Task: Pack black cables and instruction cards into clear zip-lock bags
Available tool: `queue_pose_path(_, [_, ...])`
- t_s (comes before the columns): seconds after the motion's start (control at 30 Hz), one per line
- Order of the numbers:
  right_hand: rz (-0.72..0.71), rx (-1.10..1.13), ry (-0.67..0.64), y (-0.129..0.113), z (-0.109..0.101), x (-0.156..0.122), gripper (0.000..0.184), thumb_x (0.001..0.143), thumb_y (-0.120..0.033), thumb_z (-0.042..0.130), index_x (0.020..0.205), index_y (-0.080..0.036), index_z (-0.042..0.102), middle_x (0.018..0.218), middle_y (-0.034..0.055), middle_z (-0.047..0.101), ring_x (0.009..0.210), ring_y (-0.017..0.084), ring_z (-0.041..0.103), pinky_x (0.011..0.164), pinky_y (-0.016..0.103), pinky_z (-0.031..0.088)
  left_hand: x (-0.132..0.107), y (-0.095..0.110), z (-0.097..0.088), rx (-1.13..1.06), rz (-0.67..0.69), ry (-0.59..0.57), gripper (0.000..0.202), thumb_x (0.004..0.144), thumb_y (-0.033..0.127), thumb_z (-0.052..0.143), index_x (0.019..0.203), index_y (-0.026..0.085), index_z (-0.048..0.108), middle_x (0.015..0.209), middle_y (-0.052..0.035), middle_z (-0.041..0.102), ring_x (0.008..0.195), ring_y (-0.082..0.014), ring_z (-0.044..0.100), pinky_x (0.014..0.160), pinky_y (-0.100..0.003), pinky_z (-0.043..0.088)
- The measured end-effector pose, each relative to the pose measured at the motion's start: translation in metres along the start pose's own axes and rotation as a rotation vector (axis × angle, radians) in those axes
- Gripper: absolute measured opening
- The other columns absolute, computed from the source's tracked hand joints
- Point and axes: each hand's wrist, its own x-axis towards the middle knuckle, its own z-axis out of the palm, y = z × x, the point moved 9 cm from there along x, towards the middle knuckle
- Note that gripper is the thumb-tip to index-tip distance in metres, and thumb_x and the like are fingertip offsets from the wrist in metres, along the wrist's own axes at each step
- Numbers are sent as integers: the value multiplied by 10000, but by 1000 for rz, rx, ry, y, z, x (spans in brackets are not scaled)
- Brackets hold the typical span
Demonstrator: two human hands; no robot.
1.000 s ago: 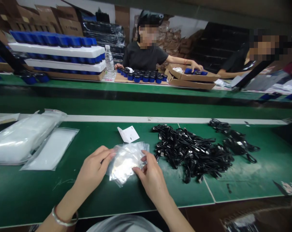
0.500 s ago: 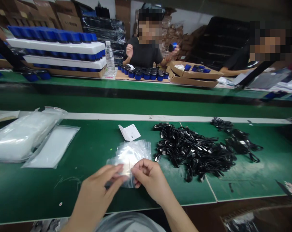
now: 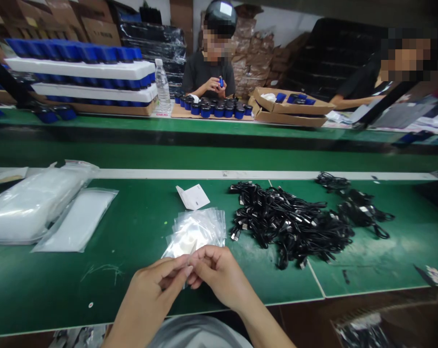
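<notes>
A fanned pile of clear plastic zip bags [image 3: 200, 227] lies on the green table in front of me. At its near edge my left hand [image 3: 159, 285] is closed in a pinch on the top bag. My right hand [image 3: 219, 275] pinches the same bag, its fingertips touching those of the left. The fingers cover the bag's near end. Just beyond the pile stands a folded white leaflet [image 3: 195, 197], partly open. To the right of my hands spreads a heap of bundled black USB cables [image 3: 287, 222].
On the left lie a large pack of clear bags [image 3: 34, 203] and a thinner pack [image 3: 79, 220]. Farther back, a raised green shelf carries blue-and-black jars [image 3: 219, 110], cardboard trays [image 3: 291, 118] and a water bottle [image 3: 162, 87]. Two people sit across from me.
My left hand has moved right and nearer, so both hands' fingertips now meet on the bag. Across the table, a person has brought both hands together around a blue item.
</notes>
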Motion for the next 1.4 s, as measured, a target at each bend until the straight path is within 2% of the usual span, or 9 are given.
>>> queue_pose_path(0.17, [-102, -270, 26, -13, -1, -6, 86, 758, -206, 591, 707, -137, 599, 567, -23, 572, 530, 102, 561, 532, 217, 457, 2, 18, -3, 305, 122, 25, 288, 866, 346, 434, 676, 220, 610, 594, 41, 654, 523, -118, 613, 493, -184, 448])
queue_pose_path(0.27, [-197, -459, 51, -25, -2, -12, 86, 748, -121, 545, 698, -149, 609, 607, -17, 575, 558, 110, 557, 538, 215, 442, 2, 23, 3, 448, 213, -7, 312, 858, 291, 422, 564, 211, 491, 518, 46, 574, 454, -109, 543, 439, -194, 380])
queue_pose_path(0.37, [-261, -613, 123, -34, -5, -19, 107, 777, -125, 528, 731, -155, 620, 687, 6, 604, 601, 120, 574, 571, 224, 451, 3, 18, 9, 414, 215, -40, 301, 859, 271, 431, 568, 215, 484, 492, 62, 553, 438, -99, 535, 437, -182, 381])
queue_pose_path(0.57, [-256, -666, 156, -32, -1, -27, 171, 835, -195, 525, 962, -159, 633, 849, 57, 680, 737, 165, 648, 705, 264, 505, 1, 22, -1, 329, 285, 159, 201, 869, 288, 452, 794, 222, 626, 720, 20, 698, 625, -127, 660, 570, -186, 476])
queue_pose_path(0.8, [-297, -870, 142, -30, 5, -30, 349, 807, -78, 445, 1107, -130, 616, 945, 104, 710, 803, 214, 677, 697, 277, 499, 0, 21, 14, 281, 257, 64, 188, 842, 247, 475, 707, 224, 605, 641, 39, 685, 558, -112, 657, 501, -161, 472])
queue_pose_path(1.07, [-468, -1173, 329, -37, 11, -40, 208, 811, -97, 430, 758, -187, 609, 679, 38, 648, 604, 186, 624, 533, 251, 361, 0, 18, 13, 315, 240, 99, 224, 845, 262, 473, 646, 210, 563, 615, 34, 658, 566, -122, 634, 550, -196, 471])
queue_pose_path(1.23, [-434, -1258, 429, -46, -2, -36, 204, 821, -120, 439, 701, -181, 593, 631, 39, 631, 572, 175, 601, 528, 250, 325, -2, 11, 4, 315, 213, 187, 218, 821, 254, 481, 618, 201, 542, 552, 39, 619, 502, -114, 595, 519, -200, 450])
queue_pose_path(1.3, [-402, -1187, 408, -49, -8, -30, 193, 838, -128, 443, 751, -179, 608, 678, 37, 651, 610, 168, 616, 555, 238, 355, -2, 8, 0, 289, 191, 197, 215, 818, 268, 486, 625, 200, 551, 545, 39, 621, 493, -114, 598, 517, -198, 454])
queue_pose_path(1.4, [-364, -1064, 245, -45, -3, -20, 118, 834, -154, 505, 852, -192, 616, 768, 19, 676, 650, 145, 633, 593, 211, 397, -2, 2, -3, 234, 147, 173, 211, 823, 296, 486, 649, 203, 563, 564, 35, 642, 511, -121, 619, 523, -196, 465])
